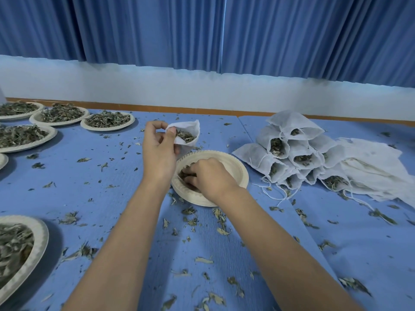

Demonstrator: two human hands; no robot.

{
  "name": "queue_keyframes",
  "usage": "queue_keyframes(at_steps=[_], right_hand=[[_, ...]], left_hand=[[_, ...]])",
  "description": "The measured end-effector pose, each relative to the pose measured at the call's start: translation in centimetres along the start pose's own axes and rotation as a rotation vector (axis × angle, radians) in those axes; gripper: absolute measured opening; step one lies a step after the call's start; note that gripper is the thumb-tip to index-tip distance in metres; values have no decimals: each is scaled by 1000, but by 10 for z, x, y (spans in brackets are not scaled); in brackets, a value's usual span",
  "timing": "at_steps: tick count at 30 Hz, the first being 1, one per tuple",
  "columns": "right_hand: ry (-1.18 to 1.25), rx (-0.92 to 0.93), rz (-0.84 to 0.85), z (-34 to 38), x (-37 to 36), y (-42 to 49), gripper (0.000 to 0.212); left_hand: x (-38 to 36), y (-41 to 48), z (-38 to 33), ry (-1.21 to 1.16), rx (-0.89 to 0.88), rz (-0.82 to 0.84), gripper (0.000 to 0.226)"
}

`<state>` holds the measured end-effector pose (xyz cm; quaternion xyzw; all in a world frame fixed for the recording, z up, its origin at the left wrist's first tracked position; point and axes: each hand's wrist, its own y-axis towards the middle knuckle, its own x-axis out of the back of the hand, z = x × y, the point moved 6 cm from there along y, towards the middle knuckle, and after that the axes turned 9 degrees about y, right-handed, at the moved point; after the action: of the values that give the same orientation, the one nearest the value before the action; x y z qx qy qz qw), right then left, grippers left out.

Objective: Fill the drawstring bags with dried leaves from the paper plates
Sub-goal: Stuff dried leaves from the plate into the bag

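Head view: my left grip (159,149) pinches rim of white bag (187,133), mouth held open, part filled, just above far edge of plate (238,173). My right grip (208,176) curled round few leaves (186,175) left in plate. Leaves look light, brittle, quick to scatter: gather loosely, no crushing. Bag soft, limp, thin: hold at rim, keep mouth wide. Filled bags (289,149) piled right on worktop (89,176).

- Drawstring bag (188,133): thin white matt cloth.
- Paper plate (235,173): cream matt paper, ribbed rim.
- Desk (94,176) cover: blue, matt, finely textured.
- Dried leaves (186,135): brittle, dull green.
- Curtain (157,28): blue pleated cloth.
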<state>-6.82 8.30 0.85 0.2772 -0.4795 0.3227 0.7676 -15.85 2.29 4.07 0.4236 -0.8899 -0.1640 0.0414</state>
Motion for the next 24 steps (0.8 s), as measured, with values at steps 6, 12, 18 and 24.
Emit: queue_keyframes(at_steps=[6,12,18,24], right_hand=[[-29,30,-109,-4,6,-7,28],[745,-225,-417,-52,29,-22,11],[1271,-424,-524,-79,38,-28,10],[1396,-425,-404,-66,35,-27,9]], left_hand=[[-4,-3,-1,-2,-16,2,17],[-16,-8,-1,27,-65,70,17],[-14,-9,11,219,-59,-10,20],[-9,-7,11,338,-64,-72,20]])
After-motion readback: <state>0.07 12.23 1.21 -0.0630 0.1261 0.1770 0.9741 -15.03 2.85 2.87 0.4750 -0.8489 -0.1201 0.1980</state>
